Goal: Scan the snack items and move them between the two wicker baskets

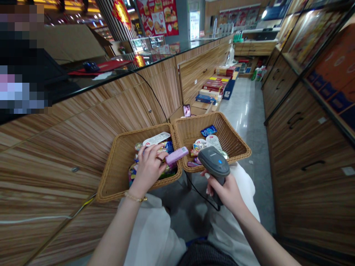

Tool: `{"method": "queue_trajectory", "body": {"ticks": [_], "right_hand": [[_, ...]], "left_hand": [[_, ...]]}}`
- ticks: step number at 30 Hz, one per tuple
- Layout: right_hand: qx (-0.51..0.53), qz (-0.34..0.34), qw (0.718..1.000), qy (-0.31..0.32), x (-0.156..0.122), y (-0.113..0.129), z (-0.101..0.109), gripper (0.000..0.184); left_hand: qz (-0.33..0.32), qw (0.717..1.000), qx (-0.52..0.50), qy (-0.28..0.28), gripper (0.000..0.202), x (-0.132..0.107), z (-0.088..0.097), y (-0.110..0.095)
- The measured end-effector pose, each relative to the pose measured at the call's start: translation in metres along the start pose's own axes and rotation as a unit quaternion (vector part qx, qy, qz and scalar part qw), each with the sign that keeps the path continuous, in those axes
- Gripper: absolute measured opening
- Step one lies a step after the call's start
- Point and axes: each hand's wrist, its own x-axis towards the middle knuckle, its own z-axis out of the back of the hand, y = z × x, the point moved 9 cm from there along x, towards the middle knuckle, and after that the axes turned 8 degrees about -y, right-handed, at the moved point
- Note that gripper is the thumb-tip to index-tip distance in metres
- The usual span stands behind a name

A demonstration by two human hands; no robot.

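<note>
My left hand (151, 162) is closed on a small lilac pack (176, 155), its barcode end turned toward the scanner. That hand is over the left wicker basket (109, 173), which holds several colourful wrapped packets and a white printed card (156, 139). In my right hand (226, 190) is a dark grey barcode scanner (214, 162), gripped by its handle, its head pointing up and left. Behind the scanner stands the right wicker basket (238, 142). A blue packet (208, 130), a white rounded label (213, 142) and a few small packs lie in it.
A wooden counter (133, 96) runs along the left, with a mouse (91, 67) on top and a black cable hanging down. Stacked boxes (216, 84) stand beyond the baskets. Drawer cabinets (302, 147) line the right side of the grey floor aisle (242, 99). Another person is partly visible far left.
</note>
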Motion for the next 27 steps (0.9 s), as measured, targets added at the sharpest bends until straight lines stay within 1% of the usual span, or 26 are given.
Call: {"method": "queue_trajectory", "body": {"ticks": [4,8,11,15,20,23,27], "right_hand": [[-0.007,0.001,1.0,-0.001,0.001,-0.002,0.001,0.03],[-0.011,0.002,1.0,0.003,0.0,-0.004,0.0,0.029],[-0.011,0.004,1.0,0.006,0.0,-0.005,-0.001,0.03],[-0.012,0.003,1.0,0.012,0.0,-0.006,-0.005,0.031],[-0.02,0.005,0.999,0.039,0.003,-0.004,-0.014,0.031],[-0.021,0.004,0.998,0.056,0.009,-0.001,-0.019,0.029],[-0.014,-0.001,0.997,0.074,0.013,0.002,-0.028,0.027]], "left_hand": [[-0.007,1.0,-0.004,0.014,0.022,-0.001,-0.005,0.001],[0.005,0.999,-0.034,0.026,0.035,-0.002,-0.008,0.003],[0.02,0.998,-0.05,0.029,0.033,-0.002,-0.011,0.006],[0.034,0.998,-0.056,0.009,0.024,0.002,-0.012,0.011],[0.074,0.996,-0.023,-0.032,0.026,0.008,-0.007,0.019],[0.095,0.995,-0.008,-0.042,0.028,0.007,-0.006,0.022],[0.103,0.993,0.002,-0.055,0.03,0.004,-0.006,0.02]]}}
